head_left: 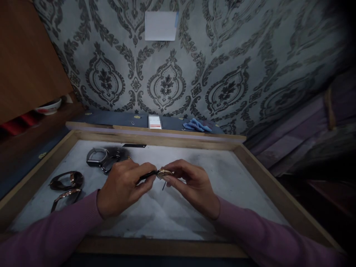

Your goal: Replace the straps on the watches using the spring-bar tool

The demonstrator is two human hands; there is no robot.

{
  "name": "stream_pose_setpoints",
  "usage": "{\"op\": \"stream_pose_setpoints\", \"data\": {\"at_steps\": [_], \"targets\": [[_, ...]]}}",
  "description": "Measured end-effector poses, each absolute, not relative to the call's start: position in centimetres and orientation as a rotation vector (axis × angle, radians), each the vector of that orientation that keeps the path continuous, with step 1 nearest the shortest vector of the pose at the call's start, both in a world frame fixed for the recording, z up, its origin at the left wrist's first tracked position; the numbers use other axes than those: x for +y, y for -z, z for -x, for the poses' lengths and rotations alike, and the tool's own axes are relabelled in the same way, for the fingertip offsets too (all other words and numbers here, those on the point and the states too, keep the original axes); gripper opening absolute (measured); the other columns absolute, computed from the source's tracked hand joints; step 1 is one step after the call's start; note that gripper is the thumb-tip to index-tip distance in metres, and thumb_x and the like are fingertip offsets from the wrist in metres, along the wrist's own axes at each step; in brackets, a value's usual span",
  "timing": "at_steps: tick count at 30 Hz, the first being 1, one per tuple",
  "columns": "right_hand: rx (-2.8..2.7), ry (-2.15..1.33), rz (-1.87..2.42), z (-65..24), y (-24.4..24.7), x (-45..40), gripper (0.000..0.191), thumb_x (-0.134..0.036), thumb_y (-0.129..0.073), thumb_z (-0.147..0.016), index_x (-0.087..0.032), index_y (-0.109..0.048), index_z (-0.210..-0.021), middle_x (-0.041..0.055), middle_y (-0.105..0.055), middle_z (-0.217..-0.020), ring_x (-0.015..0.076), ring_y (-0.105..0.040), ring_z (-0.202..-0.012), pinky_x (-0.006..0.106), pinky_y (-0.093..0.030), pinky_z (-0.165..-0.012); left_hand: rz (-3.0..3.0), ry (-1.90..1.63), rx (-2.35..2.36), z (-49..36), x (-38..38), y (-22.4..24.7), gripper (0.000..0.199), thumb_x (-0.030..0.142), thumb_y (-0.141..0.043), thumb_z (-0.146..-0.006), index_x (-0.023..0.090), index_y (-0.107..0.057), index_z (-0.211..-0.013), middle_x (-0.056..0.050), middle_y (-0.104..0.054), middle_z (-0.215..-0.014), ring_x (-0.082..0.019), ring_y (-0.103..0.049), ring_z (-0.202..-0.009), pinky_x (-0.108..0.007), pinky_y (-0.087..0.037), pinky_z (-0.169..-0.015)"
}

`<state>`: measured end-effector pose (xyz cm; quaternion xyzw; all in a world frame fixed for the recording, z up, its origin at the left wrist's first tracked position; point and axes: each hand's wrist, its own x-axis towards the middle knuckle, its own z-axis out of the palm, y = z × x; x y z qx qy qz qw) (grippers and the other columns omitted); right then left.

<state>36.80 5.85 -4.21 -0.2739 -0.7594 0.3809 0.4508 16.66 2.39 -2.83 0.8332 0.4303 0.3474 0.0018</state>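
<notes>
In front of me, above the white-bottomed tray, both hands meet at a gold-coloured wristwatch (164,172). My right hand (191,181) pinches its case edge-on between thumb and fingers. Closed around a slim black piece (147,175) is my left hand (128,187); its end touches the watch. Whether that piece is a strap or a tool handle, I cannot tell. A thin dark strip hangs below the watch. To the left lie a silver watch (96,157), one with a dark strap and rose-gold case (73,180), and another rose-gold watch (66,194).
A wooden frame (155,247) borders the tray. Near its back edge lies a flat black strip (135,145). Beyond are a small white box (154,122) and a blue cloth (197,125). A bowl (50,107) stands on the left shelf; patterned wallpaper rises behind.
</notes>
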Motion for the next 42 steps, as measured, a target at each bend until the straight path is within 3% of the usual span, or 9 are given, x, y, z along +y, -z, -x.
{"op": "stream_pose_setpoints", "data": {"at_steps": [9, 18, 28, 42], "targets": [[-1.734, -1.203, 0.714, -36.6, 4.2, 6.0, 0.016, -0.031, -0.073, -0.081, -0.017, -0.066, -0.086, 0.0011, -0.068, -0.075, 0.0111, -0.065, -0.060, 0.025, -0.059, -0.057, -2.545, -1.096, 1.342, -16.6, 2.6, 3.1, 0.016, 0.019, -0.053, -0.090, 0.020, -0.069, -0.091, 0.003, -0.061, -0.059, -0.010, -0.053, -0.050, -0.022, -0.036, -0.054], [-1.644, -1.329, 0.718, -36.4, 4.5, 6.1, 0.015, -0.028, -0.076, -0.078, -0.017, -0.067, -0.084, 0.0011, -0.069, -0.075, 0.0109, -0.064, -0.060, 0.025, -0.058, -0.057, -2.751, -1.123, 1.295, -16.5, 2.7, 3.2, 0.020, 0.020, -0.050, -0.093, 0.018, -0.069, -0.087, 0.003, -0.054, -0.051, -0.013, -0.048, -0.046, -0.026, -0.032, -0.051], [-1.887, -0.858, 0.633, -36.7, 4.5, 5.8, 0.011, -0.018, -0.067, -0.085, -0.019, -0.068, -0.096, 0.0032, -0.072, -0.085, 0.0141, -0.070, -0.075, 0.026, -0.061, -0.069, -2.872, -1.190, 1.268, -16.4, 2.6, 3.2, 0.014, 0.017, -0.053, -0.094, 0.017, -0.065, -0.086, 0.004, -0.059, -0.054, -0.013, -0.049, -0.047, -0.029, -0.033, -0.053], [-1.911, -0.657, 0.477, -36.7, 3.9, 5.2, 0.023, -0.003, -0.065, -0.083, -0.021, -0.066, -0.097, 0.0050, -0.074, -0.093, 0.0176, -0.072, -0.089, 0.031, -0.062, -0.078, -3.316, -1.325, 1.125, -16.7, 1.6, 1.6, 0.014, 0.002, -0.057, -0.088, 0.013, -0.066, -0.089, 0.005, -0.051, -0.049, -0.013, -0.041, -0.050, -0.030, -0.041, -0.058]]}}
